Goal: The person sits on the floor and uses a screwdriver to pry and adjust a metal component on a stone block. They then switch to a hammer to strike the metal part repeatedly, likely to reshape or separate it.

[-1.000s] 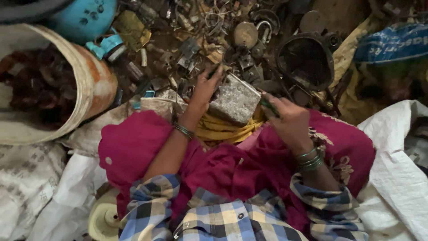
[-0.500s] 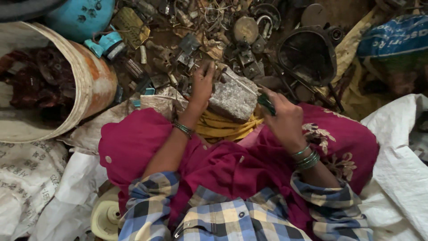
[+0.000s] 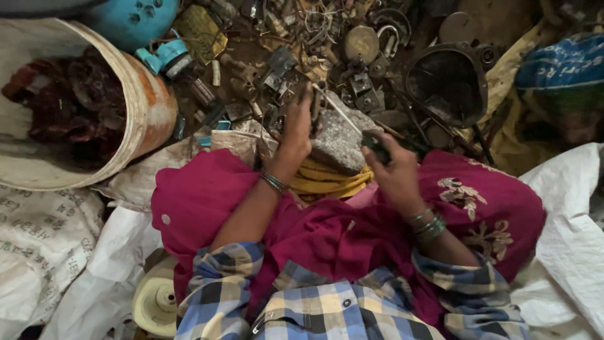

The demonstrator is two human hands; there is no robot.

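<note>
Grey stone block (image 3: 340, 141) resting on a folded yellow cloth (image 3: 330, 179) in the person's lap, between the knees, where it appears to serve as an anvil-like support, the cloth padding it. The left hand (image 3: 294, 129) presses a small dark metal piece (image 3: 314, 107) upright against the block's far edge, its grip closed around the piece to steady it. The right hand (image 3: 393, 170) is wrapped tightly around the dark handle of a thin metal tool (image 3: 343, 113), whose shaft slants across the stone towards the held piece. Beyond the block lies a heap of metal scrap (image 3: 352, 50) within arm's reach; at left a tipped white drum (image 3: 141, 94) holds rusty reddish parts, and white woven sacks (image 3: 44, 233) cover the floor on both sides.
</note>
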